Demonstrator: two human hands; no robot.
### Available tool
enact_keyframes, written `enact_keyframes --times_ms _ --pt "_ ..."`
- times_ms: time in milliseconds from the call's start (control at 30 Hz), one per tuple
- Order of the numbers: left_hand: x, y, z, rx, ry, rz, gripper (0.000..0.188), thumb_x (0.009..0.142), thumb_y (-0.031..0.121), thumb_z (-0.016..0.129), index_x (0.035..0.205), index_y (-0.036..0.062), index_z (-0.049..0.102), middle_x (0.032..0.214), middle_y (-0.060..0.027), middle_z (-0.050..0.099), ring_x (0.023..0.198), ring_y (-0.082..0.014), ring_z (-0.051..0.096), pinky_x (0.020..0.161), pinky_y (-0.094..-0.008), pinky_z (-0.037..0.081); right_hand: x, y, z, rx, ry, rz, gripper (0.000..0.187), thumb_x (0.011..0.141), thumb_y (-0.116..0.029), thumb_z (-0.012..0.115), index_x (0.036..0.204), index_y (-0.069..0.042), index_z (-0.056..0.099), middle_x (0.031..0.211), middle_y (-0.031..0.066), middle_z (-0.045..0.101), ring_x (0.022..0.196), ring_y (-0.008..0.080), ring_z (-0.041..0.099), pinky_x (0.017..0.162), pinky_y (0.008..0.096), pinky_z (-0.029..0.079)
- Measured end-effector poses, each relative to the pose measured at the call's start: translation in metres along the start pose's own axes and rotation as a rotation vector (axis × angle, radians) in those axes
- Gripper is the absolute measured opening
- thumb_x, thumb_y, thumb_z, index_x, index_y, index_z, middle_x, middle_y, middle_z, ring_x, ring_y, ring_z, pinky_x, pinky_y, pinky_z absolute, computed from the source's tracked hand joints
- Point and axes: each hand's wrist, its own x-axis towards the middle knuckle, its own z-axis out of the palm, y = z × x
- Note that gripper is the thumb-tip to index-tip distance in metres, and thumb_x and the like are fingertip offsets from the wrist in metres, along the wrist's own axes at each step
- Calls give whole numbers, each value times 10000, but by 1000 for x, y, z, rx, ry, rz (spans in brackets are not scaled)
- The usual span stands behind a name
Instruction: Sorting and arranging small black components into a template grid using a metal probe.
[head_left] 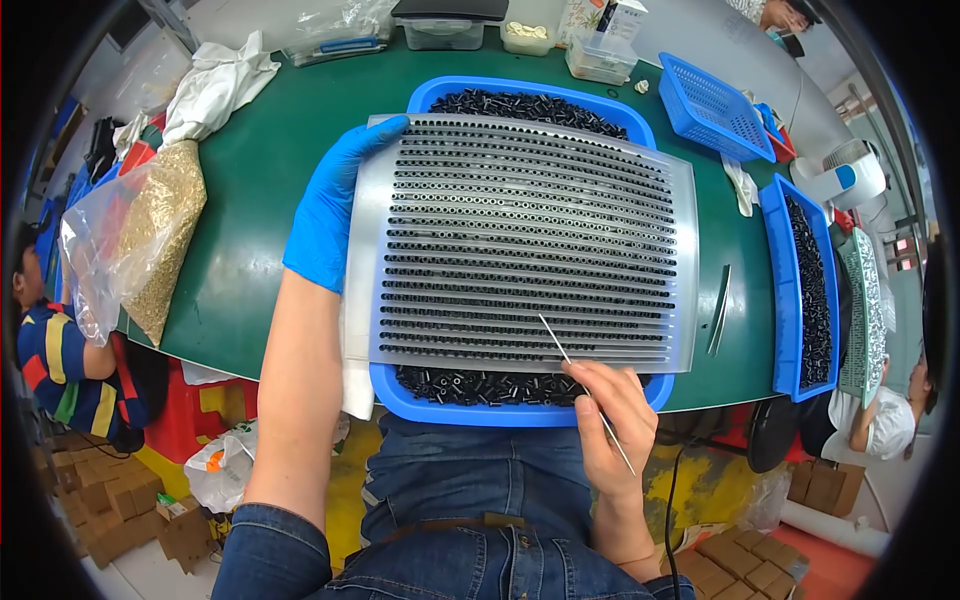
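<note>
A grey metal plate with many rows of small black tubular parts rests over a blue bin. My left hand, in a blue glove, grips the plate's upper left edge. Bare and pinched closed, my right hand holds a thin metal pick whose tip points at the lower rows. Loose black tubular parts fill the bin beneath and show along its near and far sides.
Tweezers lie on the green table to the right, beside another blue bin of black parts. A bag of brass-coloured pieces stands left. Plastic boxes and a blue basket are behind. Other people sit at both sides.
</note>
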Motion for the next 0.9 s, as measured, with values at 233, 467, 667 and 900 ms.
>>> enact_keyframes --times_ms 233,467,667,900 --pt "-5 -1 6 -39 -46 6 314 872 180 688 1116 -12 648 1000 -146 707 831 -219 697 744 -339 586 -2 7 -4 5 34 15 241 856 -19 609 1072 58 682 1027 163 702 807 218 595 730 292 447" --pt "-3 -2 5 -54 -23 -8 319 869 178 692 1118 -15 644 1015 -149 700 847 -225 695 760 -344 584 -5 15 -17 10 59 24 246 856 -5 588 1073 67 679 1039 169 703 869 232 625 766 295 459" --pt "-2 -2 4 -67 -51 -5 331 862 184 705 1118 -17 644 1010 -153 702 855 -236 697 770 -354 588 -9 20 -27 32 86 89 248 858 1 584 1077 71 678 1041 169 705 906 233 635 800 307 471" --pt "-12 -2 17 -109 -63 3 272 880 179 677 1094 11 665 1018 -145 705 865 -232 692 774 -352 582 -13 26 -38 41 98 121 249 859 4 585 1080 66 679 1038 167 706 920 236 637 822 306 479"
